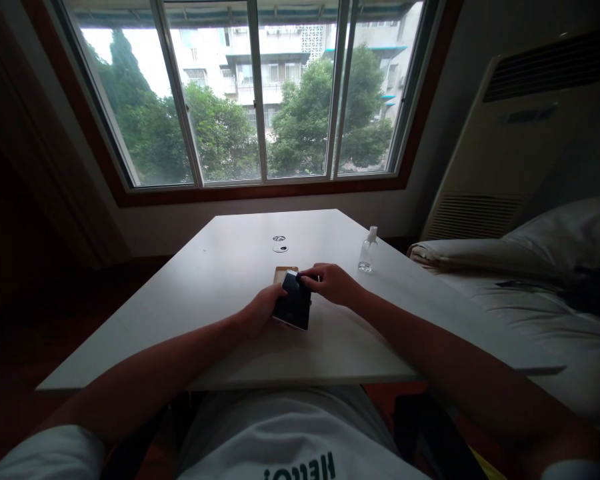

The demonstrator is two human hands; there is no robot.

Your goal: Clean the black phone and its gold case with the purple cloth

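A dark-screened phone lies tilted on the white table, just in front of me. My left hand grips its left edge with the fingers curled round it. At the phone's top right corner my right hand is closed, fingertips pinched on something small and dark that I cannot make out. A tan flat object peeks out from under the phone's far end.
A small clear bottle with a white cap stands near the table's right edge. Two round cable holes sit in the middle of the tabletop. A bed with pillows is on the right. A large window is beyond the table.
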